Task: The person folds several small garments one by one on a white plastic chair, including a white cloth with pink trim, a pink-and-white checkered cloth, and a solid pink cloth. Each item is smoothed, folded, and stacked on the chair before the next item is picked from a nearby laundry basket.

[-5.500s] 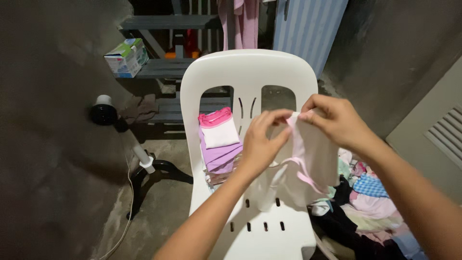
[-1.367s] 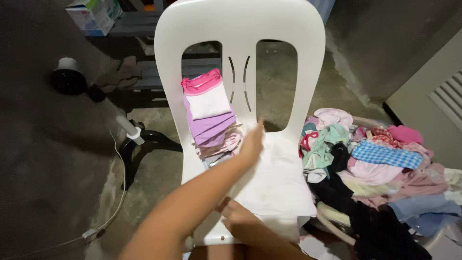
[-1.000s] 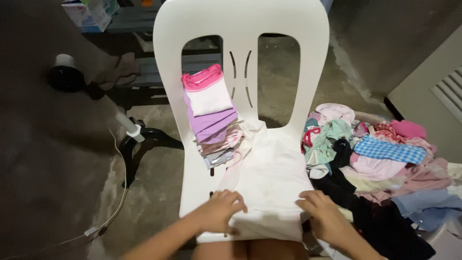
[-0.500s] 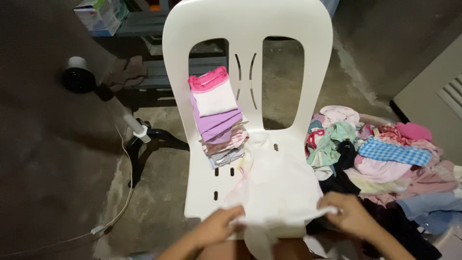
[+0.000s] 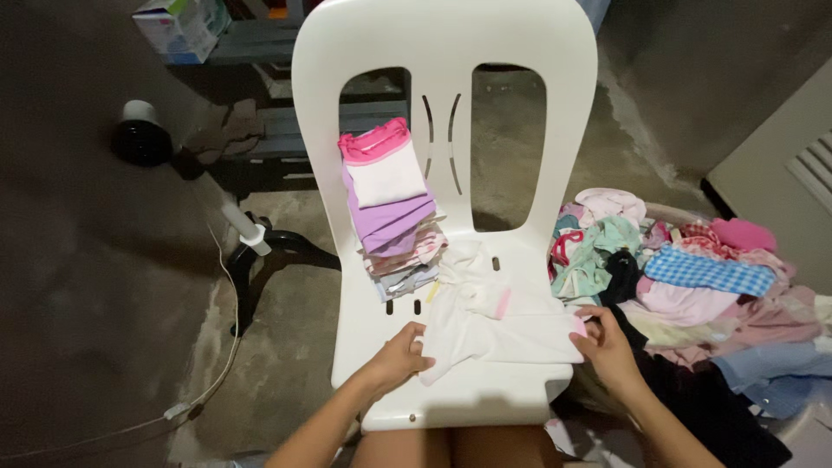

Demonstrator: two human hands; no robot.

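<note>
A white garment with pink trim (image 5: 494, 325) lies partly folded on the seat of a white plastic chair (image 5: 451, 52). My left hand (image 5: 400, 355) pinches its left edge, and my right hand (image 5: 607, 345) grips its right edge near a pink cuff. Behind the garment, at the seat's back left, stands a stack of folded clothes (image 5: 390, 208), white and pink on top with purple below.
A heap of unfolded mixed-colour clothes (image 5: 693, 286) fills a basket to the chair's right. A fan base with a cable (image 5: 260, 247) stands on the concrete floor at left, with a black round object (image 5: 139, 139) and a small box (image 5: 178, 26) further back.
The garment was held up in the air, then laid flat on the seat. Its lower part has since been folded upward, and both hands now hold its side edges.
</note>
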